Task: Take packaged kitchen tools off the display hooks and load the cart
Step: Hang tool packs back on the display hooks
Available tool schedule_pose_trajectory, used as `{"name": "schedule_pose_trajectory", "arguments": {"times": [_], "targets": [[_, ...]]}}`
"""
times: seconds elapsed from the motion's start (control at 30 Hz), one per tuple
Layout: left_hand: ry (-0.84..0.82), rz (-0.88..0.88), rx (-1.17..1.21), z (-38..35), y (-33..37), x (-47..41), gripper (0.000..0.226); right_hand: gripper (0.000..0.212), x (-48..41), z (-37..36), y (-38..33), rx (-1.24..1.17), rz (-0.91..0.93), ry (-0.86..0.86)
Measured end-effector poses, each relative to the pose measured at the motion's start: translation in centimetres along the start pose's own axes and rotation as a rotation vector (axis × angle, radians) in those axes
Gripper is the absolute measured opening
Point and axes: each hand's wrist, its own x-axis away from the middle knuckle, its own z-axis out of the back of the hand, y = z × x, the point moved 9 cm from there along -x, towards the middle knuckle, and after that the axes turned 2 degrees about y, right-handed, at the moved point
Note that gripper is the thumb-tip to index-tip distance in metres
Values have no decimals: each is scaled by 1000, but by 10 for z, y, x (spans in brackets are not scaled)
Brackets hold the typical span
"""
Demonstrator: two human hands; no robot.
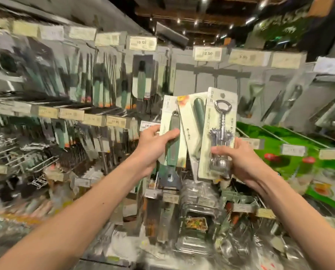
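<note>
My left hand [153,147] grips a carded green-handled tool package [171,117] at its lower half, thumb across the front. My right hand [239,160] holds a carded metal corkscrew package [221,114] by its bottom edge. Between them, partly tucked behind the corkscrew card, sits a third card with a dark green handle [197,114]; which hand holds it I cannot tell. All three cards stand upright in front of the display wall of hooks [108,78]. No cart is in view.
Rows of packaged green-handled tools hang on hooks at the left, with price tags [142,43] along the rails. Empty hooks [215,75] show behind the held cards. Metal trays [198,207] stack on the lower shelf. Green shelving [279,141] runs off right. The frame is motion-blurred.
</note>
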Motion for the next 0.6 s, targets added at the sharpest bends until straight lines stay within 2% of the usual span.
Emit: {"name": "schedule_pose_trajectory", "arguments": {"times": [0.07,0.1,0.17,0.27,0.33,0.4,0.5,0.6], "targets": [[-41,-16,-8,-21,5,-14,49,108,-9,18,-11,35,54,48],[-49,-20,-15,-29,5,-21,43,105,-16,28,-13,55,75,73],[-53,-44,-41,-42,9,-38,45,87,-27,40,-20,57,102,94],[-63,-107,-75,-53,17,-61,46,77,-45,50,-26,102,153,116],[-72,-138,-96,-58,21,-81,52,58,-59,56,-31,125,185,133],[-93,-163,-80,-63,25,-99,46,44,-73,61,-33,126,188,155],[-126,-198,-40,-74,31,-125,21,40,-87,64,-39,93,183,171],[-145,-228,-41,-86,37,-145,24,39,-99,68,-45,98,201,198]]}}
